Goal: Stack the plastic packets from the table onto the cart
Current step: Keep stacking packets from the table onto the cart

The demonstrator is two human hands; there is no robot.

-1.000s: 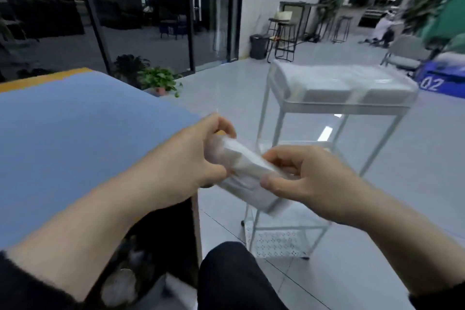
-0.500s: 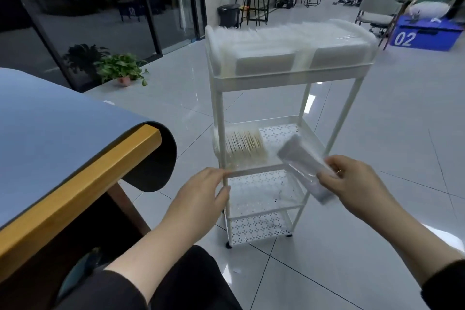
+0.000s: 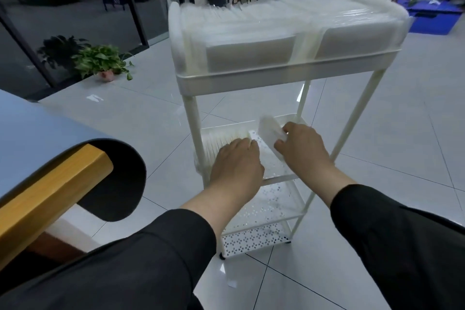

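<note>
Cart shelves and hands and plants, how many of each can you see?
Cart shelves: 3, top, middle, bottom
Hands: 2, left hand, right hand
Potted plants: 1
Total: 6

Pretty even indoor light in here, cool and a bit flat, no hard shadows anywhere. The floor tiles (image 3: 377, 133) are glossy and throw back pale streaks of ceiling light, one at 12 o'clock under the cart (image 3: 251, 78). The packets on top (image 3: 289, 30) are smeared with motion blur and some sheen. Glass wall (image 3: 63, 20) at 10 o'clock is dark. Wide lens bends straight lines near the edges.
</note>
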